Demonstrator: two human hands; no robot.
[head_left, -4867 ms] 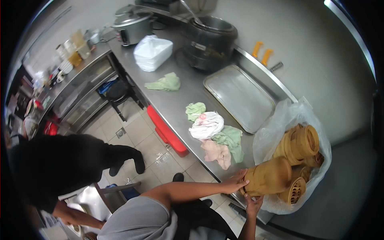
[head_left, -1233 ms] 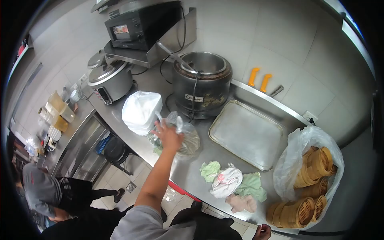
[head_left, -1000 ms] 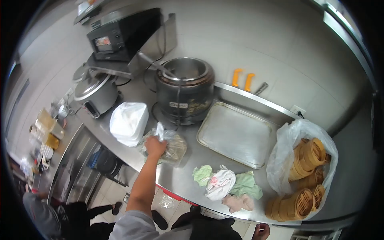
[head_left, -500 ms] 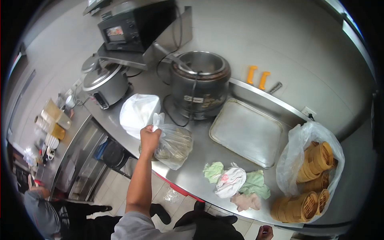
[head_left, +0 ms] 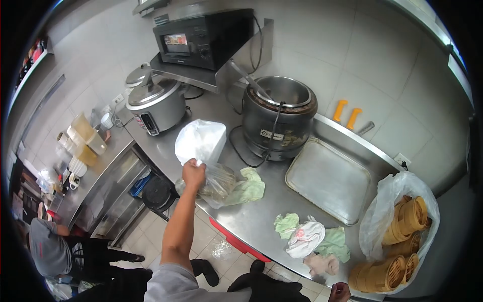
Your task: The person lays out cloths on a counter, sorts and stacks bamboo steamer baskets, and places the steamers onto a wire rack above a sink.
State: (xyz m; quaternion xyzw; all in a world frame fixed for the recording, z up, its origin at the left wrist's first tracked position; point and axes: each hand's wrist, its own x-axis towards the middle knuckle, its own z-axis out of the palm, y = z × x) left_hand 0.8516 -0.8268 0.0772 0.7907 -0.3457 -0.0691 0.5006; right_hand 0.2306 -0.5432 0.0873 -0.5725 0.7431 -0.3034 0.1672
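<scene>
**Left hand (head_left: 193, 172) pinches plastic bag (head_left: 215, 190) by its top near the counter's front edge**

I'm watching the steel counter (head_left: 274, 209) from afar, and here's the room: a bare strip runs between the green cloth (head_left: 251, 187), just beside the bag, and the baking tray (head_left: 329, 181) along the back rim. More bare steel separates that cloth from the bunched cloths (head_left: 306, 237) nearer the right end. The tight side is beyond the bag, where a white bundle (head_left: 201, 141) sits close up against it.

Containers now! The bag shows something brownish through its clear film; I can't tell what, nor whether its base is resting on the steel. The soup kettle (head_left: 276, 126) stands uncovered with a ladle (head_left: 251, 83) leaning in it, while the rice cooker (head_left: 156, 103) wears its lid. Over at the right end, an open clear sack (head_left: 375, 219) holds bamboo steamers (head_left: 406, 219), some at its mouth.

And the pose: I see the left arm stretched out from the bottom of my view, fingers pressed together around the bag's gathered top. The right hand (head_left: 340, 292) hangs low near the front edge, fingers curled; how tightly, I can't tell.
</scene>
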